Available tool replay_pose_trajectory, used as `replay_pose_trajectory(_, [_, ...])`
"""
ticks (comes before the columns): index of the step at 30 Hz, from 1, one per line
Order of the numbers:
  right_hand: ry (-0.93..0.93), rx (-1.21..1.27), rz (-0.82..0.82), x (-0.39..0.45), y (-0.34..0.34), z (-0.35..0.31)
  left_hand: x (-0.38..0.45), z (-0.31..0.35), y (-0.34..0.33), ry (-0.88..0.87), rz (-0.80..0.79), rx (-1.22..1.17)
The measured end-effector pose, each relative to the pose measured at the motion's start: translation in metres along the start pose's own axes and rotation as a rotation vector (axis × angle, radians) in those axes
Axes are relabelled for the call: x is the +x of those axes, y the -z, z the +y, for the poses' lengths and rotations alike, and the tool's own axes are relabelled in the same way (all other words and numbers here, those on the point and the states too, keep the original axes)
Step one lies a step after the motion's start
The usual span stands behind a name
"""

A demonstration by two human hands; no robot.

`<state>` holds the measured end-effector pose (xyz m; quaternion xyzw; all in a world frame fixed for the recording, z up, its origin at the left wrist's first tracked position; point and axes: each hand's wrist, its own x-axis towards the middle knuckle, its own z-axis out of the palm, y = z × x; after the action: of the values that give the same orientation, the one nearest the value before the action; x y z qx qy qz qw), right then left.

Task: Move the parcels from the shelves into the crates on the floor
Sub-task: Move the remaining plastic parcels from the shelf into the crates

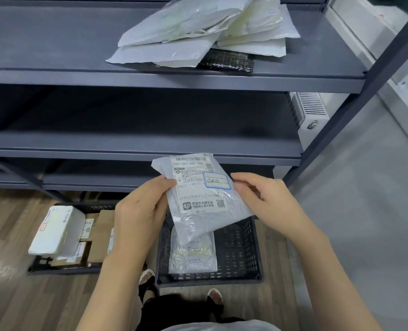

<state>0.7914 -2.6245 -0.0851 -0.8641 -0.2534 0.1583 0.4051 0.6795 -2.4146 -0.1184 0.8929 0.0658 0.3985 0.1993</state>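
Grey shelves face you, mailers piled above. Your left hand and right hand pinch a parcel by its edges, over the black crate holding another bag.

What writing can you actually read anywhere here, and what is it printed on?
"247-247-A02-060": shipping label on the grey parcel held by the left hand and right hand.
Blue-framed box on that label: handwriting, not legible.
Rest of that label, with QR code: too small.
Labels on the parcel in the right crate and on the boxes in the left crate: too blurred.
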Motion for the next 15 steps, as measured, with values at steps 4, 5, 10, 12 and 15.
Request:
replay_pose_trajectory(4, [-0.074, 0.048, -0.078, -0.0019, -0.0024, 0.0003, 0.0002, 0.005, 0.0031, 0.0, -0.007, 0.002])
replay_pose_trajectory(5, [-0.068, 0.091, -0.081, -0.0029, -0.0036, -0.0004, 0.0003, 0.0069, 0.0043, 0.004, -0.025, -0.033])
replay_pose_trajectory(10, [-0.005, 0.269, 0.057, -0.0041, -0.004, -0.004, -0.0017, 0.0035, 0.0072, -0.031, -0.149, -0.106])
replay_pose_trajectory(12, [0.024, 0.276, 0.117, -0.0033, -0.002, -0.0053, -0.0026, 0.0025, 0.0075, -0.044, -0.178, -0.083])
replay_pose_trajectory(15, [0.056, 0.245, 0.157, -0.005, -0.0014, -0.0073, -0.0046, 0.009, 0.0088, 0.017, -0.178, -0.11])
